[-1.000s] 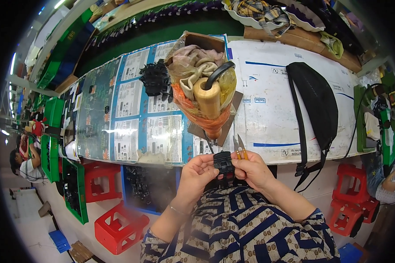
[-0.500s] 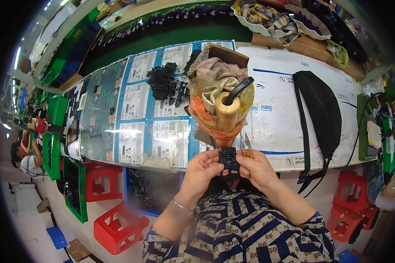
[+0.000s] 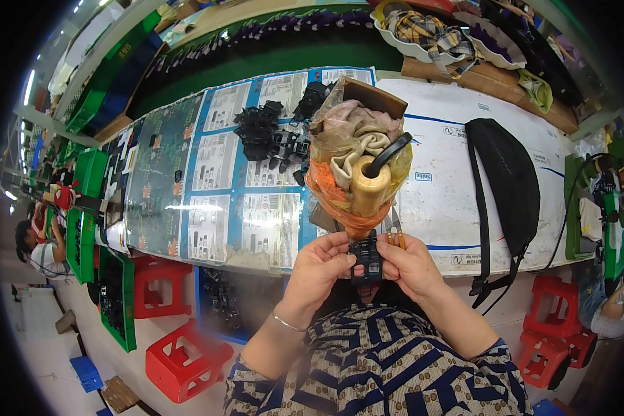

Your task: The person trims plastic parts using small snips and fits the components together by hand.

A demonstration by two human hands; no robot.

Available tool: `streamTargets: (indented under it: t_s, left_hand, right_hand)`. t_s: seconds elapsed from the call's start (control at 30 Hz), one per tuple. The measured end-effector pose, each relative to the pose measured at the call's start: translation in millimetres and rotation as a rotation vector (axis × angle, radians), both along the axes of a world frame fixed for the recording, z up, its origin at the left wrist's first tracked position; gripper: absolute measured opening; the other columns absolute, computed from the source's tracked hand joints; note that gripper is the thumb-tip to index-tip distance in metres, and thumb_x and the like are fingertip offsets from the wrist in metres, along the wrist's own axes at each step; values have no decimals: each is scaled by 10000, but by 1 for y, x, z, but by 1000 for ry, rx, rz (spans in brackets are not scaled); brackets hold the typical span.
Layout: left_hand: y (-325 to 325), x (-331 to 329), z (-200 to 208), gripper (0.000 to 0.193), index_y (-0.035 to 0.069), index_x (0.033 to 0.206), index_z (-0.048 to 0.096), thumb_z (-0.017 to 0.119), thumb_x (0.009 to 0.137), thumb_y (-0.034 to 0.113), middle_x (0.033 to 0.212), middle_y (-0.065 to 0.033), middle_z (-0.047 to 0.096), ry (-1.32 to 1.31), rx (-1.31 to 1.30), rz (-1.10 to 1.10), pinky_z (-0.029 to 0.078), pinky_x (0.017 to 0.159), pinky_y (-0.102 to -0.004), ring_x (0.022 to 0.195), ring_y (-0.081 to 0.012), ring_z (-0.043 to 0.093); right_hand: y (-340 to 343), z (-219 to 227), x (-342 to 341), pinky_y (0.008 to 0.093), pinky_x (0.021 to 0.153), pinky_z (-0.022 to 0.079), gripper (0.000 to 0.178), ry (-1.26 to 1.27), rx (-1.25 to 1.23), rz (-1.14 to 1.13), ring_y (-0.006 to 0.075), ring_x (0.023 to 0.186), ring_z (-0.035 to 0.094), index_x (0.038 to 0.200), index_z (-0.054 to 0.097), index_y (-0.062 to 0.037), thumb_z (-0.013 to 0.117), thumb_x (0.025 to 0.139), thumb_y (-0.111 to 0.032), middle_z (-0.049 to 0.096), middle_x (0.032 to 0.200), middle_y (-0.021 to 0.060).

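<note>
At the table's front edge, a small black plastic part with slots and openings [image 3: 366,262] is pinched between both hands. My left hand [image 3: 319,269] is closed on its left side, thumb on top. My right hand [image 3: 414,266] grips the right side. Next to the right fingers is a pointed metal tool with orange handles [image 3: 397,234]; whether the fingers touch it I cannot tell. Just beyond the hands stands a wrapped holder bound in orange cloth [image 3: 345,216], with a wooden handle [image 3: 369,194], a black curved piece and crumpled cloth in it.
Several black plastic parts [image 3: 260,132] are piled left of the holder. A black strapped bag [image 3: 509,184] lies on the right of the table [image 3: 437,201]. Red stools [image 3: 187,360] and a blue-edged bin [image 3: 218,298] stand below. People sit at far left and right.
The black part has turned in my hands and shows its openings more fully. My hands stay at nearly the same spot; the whole view has shifted slightly.
</note>
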State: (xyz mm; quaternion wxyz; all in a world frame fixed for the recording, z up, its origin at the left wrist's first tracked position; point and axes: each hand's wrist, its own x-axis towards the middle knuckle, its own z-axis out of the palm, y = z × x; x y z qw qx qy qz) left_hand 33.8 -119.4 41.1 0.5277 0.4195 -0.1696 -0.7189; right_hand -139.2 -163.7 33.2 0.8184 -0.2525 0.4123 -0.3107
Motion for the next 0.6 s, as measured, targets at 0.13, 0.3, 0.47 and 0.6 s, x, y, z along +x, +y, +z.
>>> streamTargets:
  t_s: [0.13,0.3,0.47,0.6]
  left_hand:
    - [-1,0,1,196,-9,978,515,579,800,-58,908,-67,568,10,-5,0,572,690,-327,802,-162,619]
    - [-2,-1,1,196,-18,980,519,579,798,-60,890,-63,570,-2,1,5,571,690,-319,784,-161,625]
    - [-3,-1,3,208,-18,990,529,580,794,-63,879,-58,576,5,7,10,569,688,-314,763,-159,626]
    - [-3,-2,0,222,-19,1004,532,579,791,-63,887,-60,578,17,-3,19,568,686,-312,762,-160,627]
  right_hand:
    - [0,0,-1,204,437,286,123,-5,-1,0,56,473,378,923,530,6,569,866,-96,476,631,-10]
    - [-1,2,0,205,437,286,129,10,3,-13,56,471,375,930,528,3,572,865,-99,473,632,-13]
    - [-2,3,-1,205,437,287,133,1,-5,-3,57,470,373,934,526,3,574,863,-98,468,631,-14]
    - [-2,3,-1,205,435,287,129,8,-8,-12,56,469,374,933,526,3,575,861,-93,468,632,-14]
